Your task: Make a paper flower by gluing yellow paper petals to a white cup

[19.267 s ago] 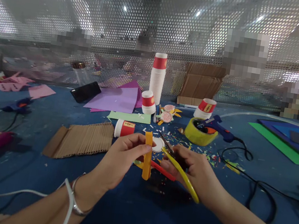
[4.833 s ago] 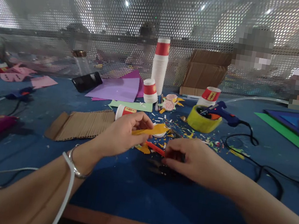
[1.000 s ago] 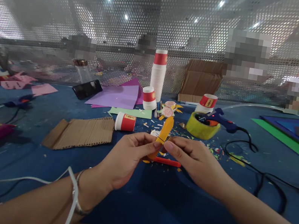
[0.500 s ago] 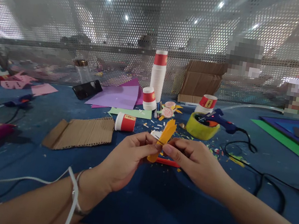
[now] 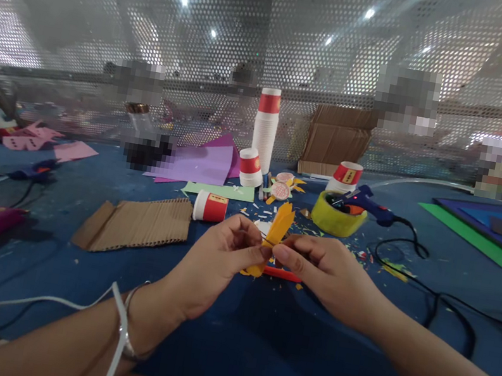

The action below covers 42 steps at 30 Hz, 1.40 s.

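Left hand point(image 5: 214, 262): thumb and fingers pinched together; we see them clamped on the yellow paper point(image 5: 280, 222).
Right hand point(image 5: 330, 272): thumb and fingertips closed on a thin dark strand point(image 5: 267, 239); we cannot tell whether they touch the paper.
Yellow paper: centre of frame, tilted, top edge jagged, between both hands.
Red stick point(image 5: 282, 274): just below centre, on the blue table point(image 5: 224, 350), near our right fingertips.
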Tool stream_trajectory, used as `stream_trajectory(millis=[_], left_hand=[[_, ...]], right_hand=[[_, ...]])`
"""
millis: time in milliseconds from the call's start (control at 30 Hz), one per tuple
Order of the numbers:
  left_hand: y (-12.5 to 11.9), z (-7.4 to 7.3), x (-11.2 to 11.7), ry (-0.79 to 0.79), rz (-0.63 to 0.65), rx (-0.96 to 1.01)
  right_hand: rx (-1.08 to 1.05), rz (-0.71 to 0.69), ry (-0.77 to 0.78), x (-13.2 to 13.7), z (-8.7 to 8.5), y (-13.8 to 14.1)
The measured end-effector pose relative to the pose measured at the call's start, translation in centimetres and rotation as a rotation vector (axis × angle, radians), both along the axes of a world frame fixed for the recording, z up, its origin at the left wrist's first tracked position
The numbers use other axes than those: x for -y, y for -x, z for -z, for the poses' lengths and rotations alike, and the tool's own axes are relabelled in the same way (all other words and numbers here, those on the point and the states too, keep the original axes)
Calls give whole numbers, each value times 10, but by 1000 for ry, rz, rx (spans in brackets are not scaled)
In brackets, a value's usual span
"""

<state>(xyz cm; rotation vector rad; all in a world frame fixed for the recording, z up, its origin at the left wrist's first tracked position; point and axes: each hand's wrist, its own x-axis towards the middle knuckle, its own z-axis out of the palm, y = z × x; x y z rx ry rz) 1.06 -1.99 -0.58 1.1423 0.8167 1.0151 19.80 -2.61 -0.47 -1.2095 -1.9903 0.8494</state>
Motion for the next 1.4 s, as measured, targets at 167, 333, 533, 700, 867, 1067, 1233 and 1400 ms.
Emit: stream_trajectory(millis=[167, 333, 533, 700, 867, 1067, 1233, 1400], left_hand=[[1, -3, 0, -57, 21, -50], [4, -3, 2, -266, 35, -218], [7, -5, 3, -409, 62, -409], [8, -6, 3, -380, 109, -433], [12, -6, 1, -355, 160, -377], [15, -8, -5, -329, 206, -353], [15, -8, -7, -364, 228, -359], [15, -8, -8, -454, 228, -382]], right_hand=[[20, -20, 46, 0, -1, 0], [59, -9, 29, 0, -1, 0], [42, -29, 40, 0, 0, 1], [38, -30, 45, 0, 0, 0], [-3, -46, 44, -1, -2, -1], [-9, -49, 42, -1, -4, -2], [12, -61, 77, -3, -3, -4], [12, -72, 87, -5, -1, -6]])
